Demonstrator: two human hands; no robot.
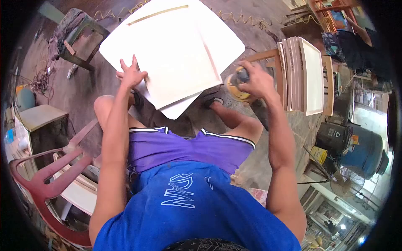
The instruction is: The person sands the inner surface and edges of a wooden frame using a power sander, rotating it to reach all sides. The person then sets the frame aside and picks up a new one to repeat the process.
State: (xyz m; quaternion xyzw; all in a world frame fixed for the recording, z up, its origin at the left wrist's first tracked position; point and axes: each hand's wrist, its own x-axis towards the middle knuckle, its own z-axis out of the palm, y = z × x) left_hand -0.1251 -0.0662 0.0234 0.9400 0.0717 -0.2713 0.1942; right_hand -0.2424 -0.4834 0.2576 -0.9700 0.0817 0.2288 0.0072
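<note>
A white rectangular panel (176, 62) with a raised rim lies tilted on a white rounded tabletop (228, 39) in front of me. My left hand (133, 78) is at the panel's left edge, fingers spread, the thumb touching or very near the edge. Off the panel's right side, my right hand (256, 80) is closed around a yellow and black power sander (237, 88). The sander is slightly blurred and held apart from the panel. Its underside is hidden from this angle.
Several similar panels (312, 77) stand upright in a row on the right. A red plastic chair (50, 184) is at lower left, a cloth-draped stool (83, 37) at upper left. A coiled yellow hose (247, 21) crosses the floor behind the tabletop. Another person (366, 46) is at upper right.
</note>
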